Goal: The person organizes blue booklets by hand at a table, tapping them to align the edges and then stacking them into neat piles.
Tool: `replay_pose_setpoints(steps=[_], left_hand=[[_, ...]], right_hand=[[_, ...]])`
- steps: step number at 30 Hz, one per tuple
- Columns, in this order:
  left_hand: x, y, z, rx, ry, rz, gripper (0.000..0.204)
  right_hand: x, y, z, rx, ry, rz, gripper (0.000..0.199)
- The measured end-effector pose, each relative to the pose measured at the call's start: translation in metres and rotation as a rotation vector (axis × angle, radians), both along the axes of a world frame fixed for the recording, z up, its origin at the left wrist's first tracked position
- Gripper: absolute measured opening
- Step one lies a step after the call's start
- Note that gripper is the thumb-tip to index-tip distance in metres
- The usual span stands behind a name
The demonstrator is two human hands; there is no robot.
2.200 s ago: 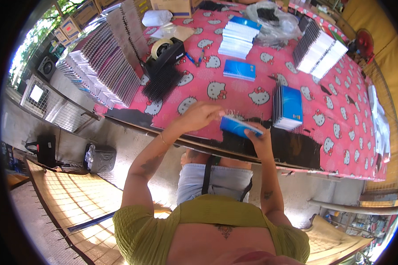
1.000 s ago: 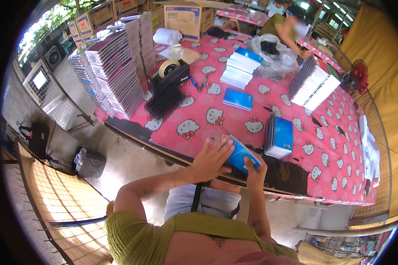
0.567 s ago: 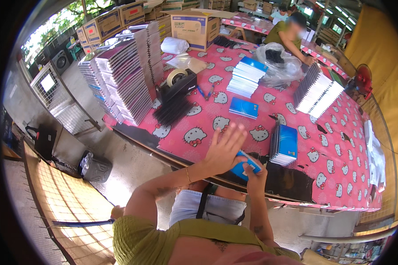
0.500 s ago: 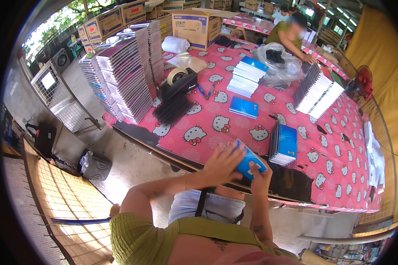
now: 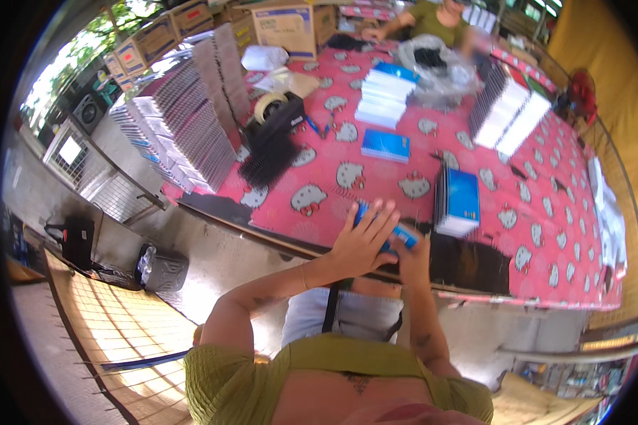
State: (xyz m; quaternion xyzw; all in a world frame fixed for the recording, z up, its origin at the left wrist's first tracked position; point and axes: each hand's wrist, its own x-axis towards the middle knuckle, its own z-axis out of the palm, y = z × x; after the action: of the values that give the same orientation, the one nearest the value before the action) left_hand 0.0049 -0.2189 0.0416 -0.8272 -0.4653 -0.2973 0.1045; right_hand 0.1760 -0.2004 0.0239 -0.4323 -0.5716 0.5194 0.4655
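Observation:
A small blue-covered notebook (image 5: 406, 237) is held at the table's near edge, mostly hidden by my hands. My right hand (image 5: 414, 258) grips its right end, thumb on top. Across its left part lies my left hand (image 5: 365, 241), fingers stretched out and slightly apart. A thin dark spiral coil (image 5: 344, 191) sticks out over the table from beyond my left fingertips. Just right of my hands stands a stack of blue spiral notebooks (image 5: 459, 202). Farther off, another blue notebook (image 5: 385, 144) lies flat, with a pile of blue-covered booklets (image 5: 384, 99) behind it.
Tall stacks of spiral notebooks (image 5: 181, 127) rise at the left, beside a tape dispenser (image 5: 280, 117) and a heap of black coils (image 5: 268, 163). White-paged notebooks (image 5: 509, 113) stand at the right. A clear plastic bag (image 5: 439, 74), a carton (image 5: 285, 30) and a co-worker (image 5: 436, 25) are at the back.
My left hand has flattened over the notebook, and the notebook is tilted lower. The coil now shows beyond it. The co-worker has straightened and reaches the other way. The view has shifted slightly.

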Motion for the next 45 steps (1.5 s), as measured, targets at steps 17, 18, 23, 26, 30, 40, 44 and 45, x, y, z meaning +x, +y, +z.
replay_pose_setpoints(steps=[17,18,23,26,30,40,44,45], left_hand=[[-0.003,-0.013,-0.046,-0.08,0.134,-0.074,0.084],[0.003,0.002,-0.026,-0.079,0.148,-0.049,0.085],[0.005,-0.019,-0.057,-0.064,0.153,-0.075,0.084],[0.01,-0.005,-0.032,-0.029,0.163,-0.026,0.078],[0.011,-0.008,-0.027,-0.057,0.104,-0.053,0.075],[-0.001,0.025,0.006,-0.082,-0.143,-0.217,0.015],[0.0,0.026,0.002,-0.071,-0.172,-0.231,0.014],[-0.001,0.026,0.001,-0.076,-0.17,-0.233,0.014]], right_hand=[[0.003,0.016,-0.025,0.093,-0.092,0.116,0.029],[0.004,0.015,-0.025,0.086,-0.088,0.119,0.029],[0.0,0.015,-0.03,0.214,-0.114,0.086,0.028],[0.001,0.014,-0.032,0.099,-0.142,0.127,0.029],[0.006,0.019,-0.043,0.13,-0.133,0.141,0.028],[0.04,0.005,0.014,0.304,-0.316,0.089,0.035],[0.056,0.017,0.028,0.163,-0.27,0.17,0.023],[0.055,0.02,0.027,0.235,-0.284,0.175,0.017]])
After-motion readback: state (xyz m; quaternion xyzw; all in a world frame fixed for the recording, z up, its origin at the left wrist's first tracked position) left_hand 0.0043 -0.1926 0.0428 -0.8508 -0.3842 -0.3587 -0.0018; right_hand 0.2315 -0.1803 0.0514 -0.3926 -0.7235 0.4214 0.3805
